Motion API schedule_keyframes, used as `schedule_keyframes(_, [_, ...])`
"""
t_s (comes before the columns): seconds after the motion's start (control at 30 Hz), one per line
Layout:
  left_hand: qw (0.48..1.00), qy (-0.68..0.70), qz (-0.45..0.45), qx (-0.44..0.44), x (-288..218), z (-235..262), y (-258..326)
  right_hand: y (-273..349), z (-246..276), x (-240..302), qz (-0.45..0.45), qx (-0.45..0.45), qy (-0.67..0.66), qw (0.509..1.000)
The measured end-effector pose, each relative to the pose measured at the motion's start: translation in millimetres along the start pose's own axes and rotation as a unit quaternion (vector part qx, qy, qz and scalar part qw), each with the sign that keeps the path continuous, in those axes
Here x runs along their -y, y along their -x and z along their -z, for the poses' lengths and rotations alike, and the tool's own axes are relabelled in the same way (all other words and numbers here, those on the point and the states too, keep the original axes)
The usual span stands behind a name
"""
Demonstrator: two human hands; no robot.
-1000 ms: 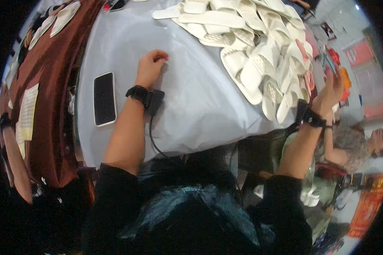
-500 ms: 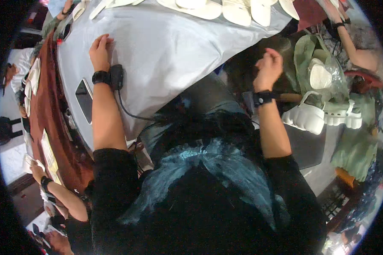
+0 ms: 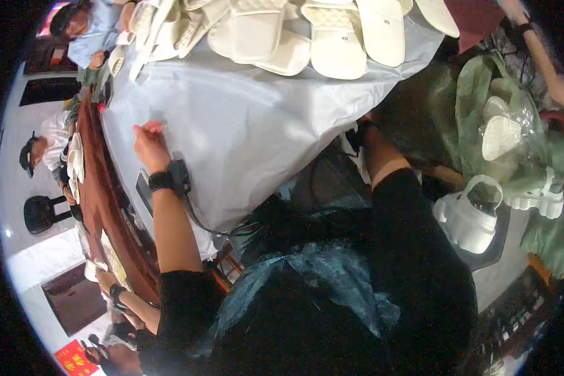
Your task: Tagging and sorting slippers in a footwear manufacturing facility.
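My left hand point(image 3: 150, 147) rests on the pale grey sheet point(image 3: 232, 125), its fingers curled in and nothing visible in them. A black band with a small box is at its wrist, and a cable runs from it. Beside that forearm lies a phone point(image 3: 144, 191), partly hidden by the arm. Past the hand, several cream slide slippers point(image 3: 336, 53) are heaped along the far side of the table. My right arm reaches down at the sheet's right edge; my right hand point(image 3: 368, 117) is mostly hidden there in shadow, so its fingers do not show.
To the right, a white chunky clog point(image 3: 472, 216) stands near a green bag point(image 3: 467, 100) with wrapped pale shoes inside. Another person's arm point(image 3: 542, 59) comes in at the upper right. On the left, people sit along a table with a red-brown cloth point(image 3: 100, 188).
My right hand has dropped from raised and visible to low beside the sheet's edge. The view has shifted, showing more slippers at the far side. My left hand stays over the sheet, fingers curled.
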State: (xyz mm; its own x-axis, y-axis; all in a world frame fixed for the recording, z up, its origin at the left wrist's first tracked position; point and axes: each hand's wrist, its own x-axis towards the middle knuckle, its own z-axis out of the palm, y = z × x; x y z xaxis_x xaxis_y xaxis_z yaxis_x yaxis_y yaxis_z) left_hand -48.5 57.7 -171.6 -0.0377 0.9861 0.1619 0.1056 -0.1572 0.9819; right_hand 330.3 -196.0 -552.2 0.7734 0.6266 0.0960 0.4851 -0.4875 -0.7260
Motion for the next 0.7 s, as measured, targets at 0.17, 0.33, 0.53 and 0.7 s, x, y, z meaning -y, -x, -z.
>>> schedule_keyframes(0.17, [0.998, -0.06, 0.008, 0.016, -1, -8, -6, 41, 45, -10, -0.118, 0.047, 0.066, 0.99])
schedule_keyframes(0.33, [0.995, -0.1, 0.002, 0.019, -9, -14, 0, 46, 26, -7, -0.162, 0.093, 0.086, 0.979])
schedule_keyframes(0.53, [0.993, -0.099, 0.054, -0.03, -9, -31, 11, -37, -41, 43, -0.078, 0.129, 0.069, 0.986])
schedule_keyframes(0.7, [0.994, -0.046, 0.058, -0.075, -26, -55, 21, -53, -88, 91, -0.008, 0.178, 0.057, 0.982])
